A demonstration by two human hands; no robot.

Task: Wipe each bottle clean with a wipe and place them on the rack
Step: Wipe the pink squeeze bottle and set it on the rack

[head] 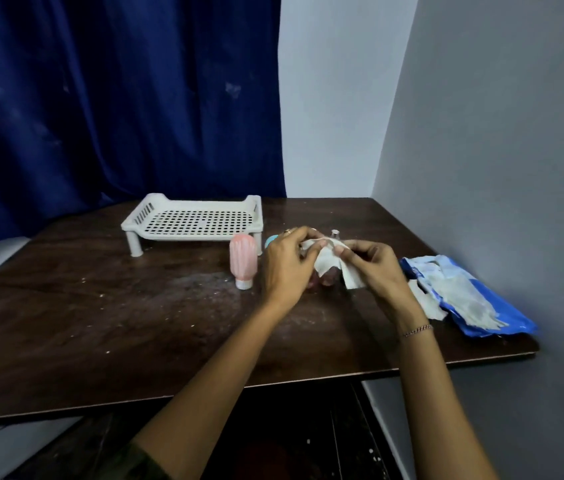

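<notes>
Dark wooden table [100, 323] — white rack [197, 220] at back, pink bottle [243, 261] upright, blue wipe pack [464, 296] at right.

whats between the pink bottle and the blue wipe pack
In the head view, the left hand and right hand are there, both pinching a white wipe held between them. A silver-capped bottle peeks out behind it.

1 pink bottle [243, 261] stands cap-down beside white rack [190, 236] — wipe [329, 261] crumpled.
</notes>
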